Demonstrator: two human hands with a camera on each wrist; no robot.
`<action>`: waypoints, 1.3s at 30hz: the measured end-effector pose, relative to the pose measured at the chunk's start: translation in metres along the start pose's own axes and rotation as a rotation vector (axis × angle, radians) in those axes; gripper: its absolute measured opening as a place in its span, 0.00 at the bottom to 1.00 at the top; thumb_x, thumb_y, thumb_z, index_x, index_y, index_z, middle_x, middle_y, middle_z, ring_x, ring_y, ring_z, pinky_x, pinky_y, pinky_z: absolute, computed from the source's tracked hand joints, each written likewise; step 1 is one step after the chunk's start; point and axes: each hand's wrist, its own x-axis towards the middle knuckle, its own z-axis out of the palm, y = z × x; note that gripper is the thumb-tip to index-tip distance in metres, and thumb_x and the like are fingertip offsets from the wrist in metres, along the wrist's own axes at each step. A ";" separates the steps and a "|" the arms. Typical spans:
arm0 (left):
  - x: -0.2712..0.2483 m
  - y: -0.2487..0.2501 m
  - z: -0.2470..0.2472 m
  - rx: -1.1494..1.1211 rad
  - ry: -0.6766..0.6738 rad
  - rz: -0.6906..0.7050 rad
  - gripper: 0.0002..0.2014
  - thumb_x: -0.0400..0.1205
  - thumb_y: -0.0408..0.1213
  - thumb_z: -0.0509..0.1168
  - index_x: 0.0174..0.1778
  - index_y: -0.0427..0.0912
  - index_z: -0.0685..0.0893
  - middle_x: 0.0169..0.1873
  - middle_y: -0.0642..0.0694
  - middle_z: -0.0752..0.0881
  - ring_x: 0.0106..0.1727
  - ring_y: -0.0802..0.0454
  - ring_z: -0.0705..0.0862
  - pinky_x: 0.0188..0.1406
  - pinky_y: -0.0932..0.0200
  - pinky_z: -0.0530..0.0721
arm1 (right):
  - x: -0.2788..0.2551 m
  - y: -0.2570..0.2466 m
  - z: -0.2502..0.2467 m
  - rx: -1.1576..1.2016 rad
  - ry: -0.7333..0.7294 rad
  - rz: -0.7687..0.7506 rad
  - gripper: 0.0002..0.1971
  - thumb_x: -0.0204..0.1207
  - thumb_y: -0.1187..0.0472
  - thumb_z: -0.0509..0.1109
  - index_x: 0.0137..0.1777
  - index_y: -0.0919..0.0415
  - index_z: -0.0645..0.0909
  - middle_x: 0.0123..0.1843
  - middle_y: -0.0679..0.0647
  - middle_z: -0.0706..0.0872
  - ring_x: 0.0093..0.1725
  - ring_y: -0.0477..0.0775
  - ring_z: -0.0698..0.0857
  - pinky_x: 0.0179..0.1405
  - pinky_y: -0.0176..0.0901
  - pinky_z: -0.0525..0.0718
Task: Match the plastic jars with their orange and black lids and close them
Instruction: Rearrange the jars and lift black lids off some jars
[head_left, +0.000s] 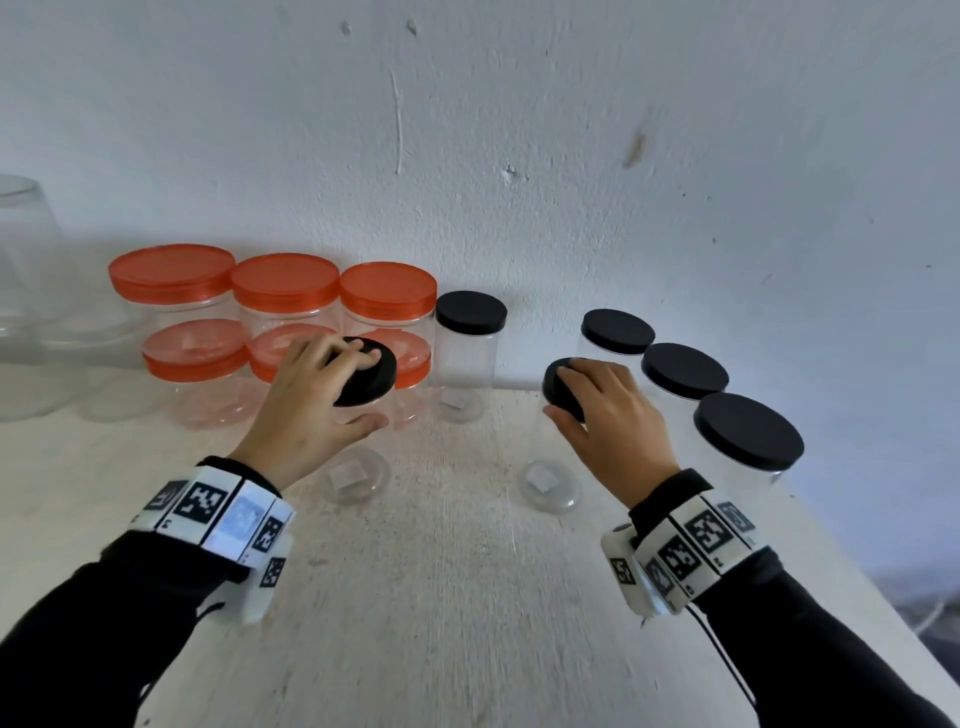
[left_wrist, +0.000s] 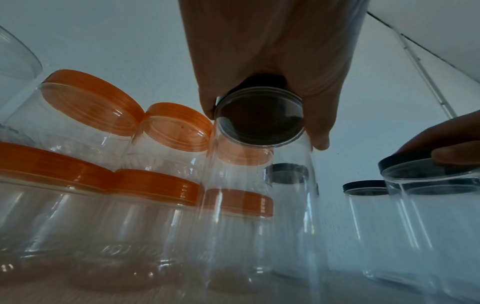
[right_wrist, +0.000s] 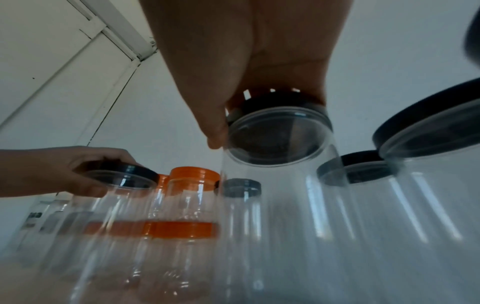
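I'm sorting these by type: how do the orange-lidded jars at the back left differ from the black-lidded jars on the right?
The orange-lidded clear plastic jars are squat and wide; the black-lidded clear plastic jars are tall and narrower. The orange lids are translucent, the black lids opaque. The orange-lidded ones stand stacked two high against the wall, while the black-lidded ones stand singly on the white table. All look empty and capped.
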 end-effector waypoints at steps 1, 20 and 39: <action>0.000 0.001 0.000 -0.005 -0.003 0.000 0.31 0.64 0.39 0.80 0.63 0.35 0.81 0.55 0.39 0.78 0.63 0.36 0.73 0.62 0.51 0.65 | 0.002 -0.002 0.000 0.028 -0.031 -0.027 0.20 0.64 0.59 0.81 0.53 0.67 0.84 0.53 0.61 0.86 0.53 0.67 0.85 0.40 0.54 0.85; 0.000 -0.001 0.001 -0.012 -0.002 0.000 0.30 0.65 0.40 0.79 0.62 0.37 0.81 0.55 0.41 0.78 0.64 0.45 0.69 0.64 0.54 0.63 | 0.063 0.011 0.045 -0.078 -0.273 0.065 0.38 0.73 0.58 0.73 0.80 0.61 0.58 0.80 0.56 0.64 0.80 0.57 0.60 0.79 0.48 0.54; 0.000 -0.002 0.001 -0.020 -0.039 -0.011 0.35 0.67 0.62 0.60 0.64 0.40 0.79 0.57 0.45 0.77 0.65 0.46 0.70 0.63 0.56 0.63 | 0.086 0.025 0.058 -0.028 -0.279 0.093 0.36 0.76 0.62 0.71 0.80 0.60 0.59 0.81 0.56 0.62 0.81 0.56 0.58 0.79 0.45 0.52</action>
